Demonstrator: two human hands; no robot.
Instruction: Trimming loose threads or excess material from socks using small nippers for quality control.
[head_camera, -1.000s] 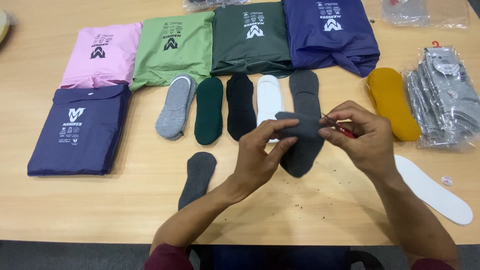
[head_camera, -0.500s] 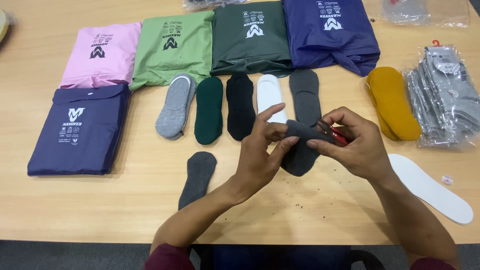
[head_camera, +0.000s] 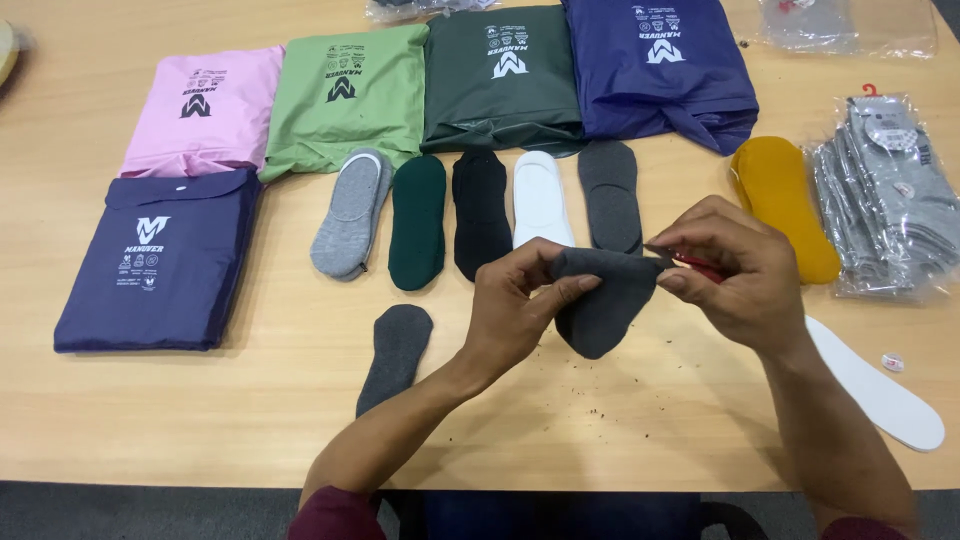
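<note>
Pinching grey sock (head_camera: 600, 305) between both hands above table (head_camera: 200, 400)
Left hand (head_camera: 515, 310) grips cuff's left side; right hand (head_camera: 735, 275) grips right side, red tool (head_camera: 695, 264) tucked in; toe hangs toward wearer.

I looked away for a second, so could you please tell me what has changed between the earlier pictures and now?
Little. Both hands kept hold of the dark grey sock: the left hand pinches its left edge, the right hand its right end, along with a small red thing. The hands shifted only slightly. The row of socks, pouches and white insole lie as before.
</note>
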